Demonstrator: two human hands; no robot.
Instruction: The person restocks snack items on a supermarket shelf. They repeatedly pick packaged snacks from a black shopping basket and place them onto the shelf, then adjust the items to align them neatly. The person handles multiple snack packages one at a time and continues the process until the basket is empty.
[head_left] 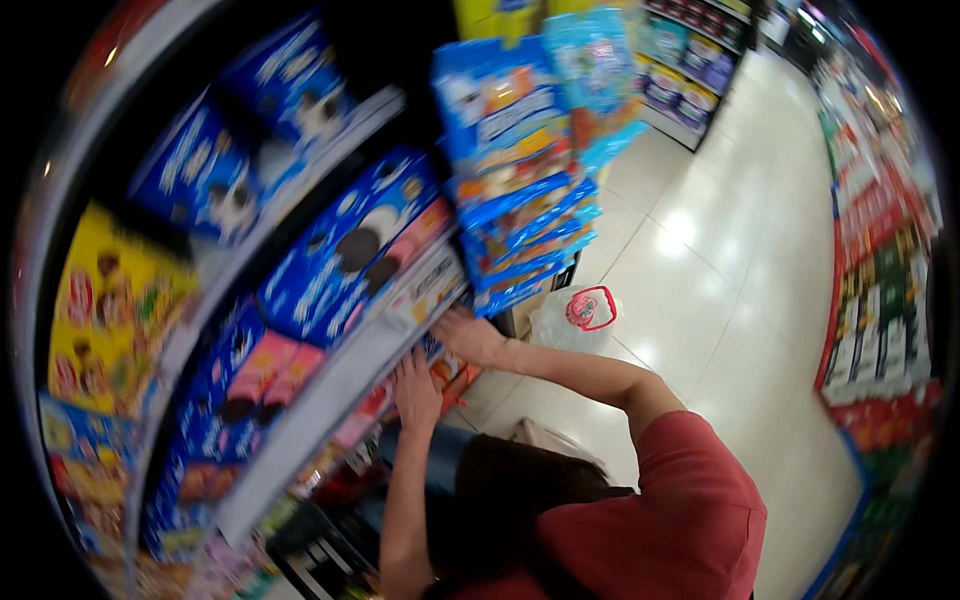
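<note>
My left hand (416, 390) reaches below the white price rail (345, 385) of a shelf, its fingers stretched out flat against blue and pink packages. Close beside it, to the upper right, my right hand (470, 337) reaches to the same spot under the rail's far end. Its fingers look extended too, though blur and the rail partly hide the tips. Blue boxes with cookie pictures (350, 240) stand on the shelf above my hands. Blue snack bags (510, 130) hang in a strip just beyond my right hand.
A clear plastic tub with a red handle (590, 308) sits on the tiled floor (690, 270) past my right arm. Yellow packages (115, 310) fill the left shelf. Across the aisle is a stocked display (880, 290). A black basket (325, 550) is low by my left forearm.
</note>
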